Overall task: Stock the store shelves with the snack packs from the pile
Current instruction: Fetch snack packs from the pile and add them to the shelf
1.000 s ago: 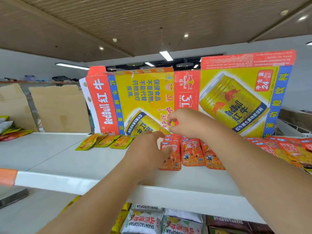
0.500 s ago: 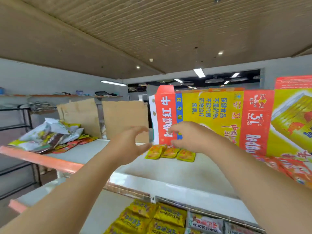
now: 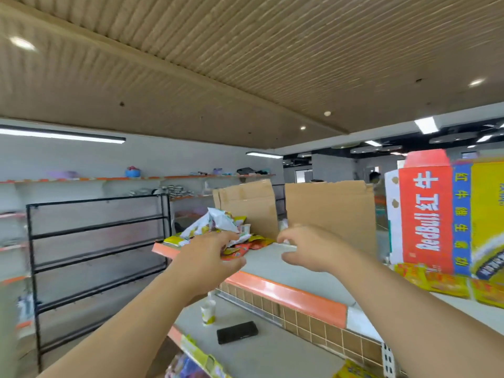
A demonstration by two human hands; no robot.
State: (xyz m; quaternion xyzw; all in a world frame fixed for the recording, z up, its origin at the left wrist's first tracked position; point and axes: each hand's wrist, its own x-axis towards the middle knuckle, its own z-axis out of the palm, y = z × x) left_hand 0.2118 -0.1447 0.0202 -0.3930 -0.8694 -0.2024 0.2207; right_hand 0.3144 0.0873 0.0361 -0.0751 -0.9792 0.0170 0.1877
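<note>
A pile of snack packs (image 3: pixel 215 227), white, yellow and red, lies at the left end of the top shelf (image 3: pixel 275 264), in front of brown cardboard. My left hand (image 3: pixel 210 257) hovers just in front of the pile with loosely curled fingers, holding nothing. My right hand (image 3: pixel 308 249) floats over the bare shelf to the right of the pile, fingers bent, also holding nothing. Yellow snack packs (image 3: pixel 447 282) lie in a row on the shelf at the far right, below a Red Bull carton (image 3: pixel 436 214).
Two cardboard sheets (image 3: pixel 327 211) stand behind the shelf. On the lower shelf lie a black phone (image 3: pixel 237 332) and a small cup (image 3: pixel 208 312). A black empty metal rack (image 3: pixel 98 257) stands at left. More packs (image 3: pixel 196 361) fill the shelf below.
The view has swung left from the red and yellow packs toward the pile. Both hands left the stocked packs and moved left with it, holding nothing.
</note>
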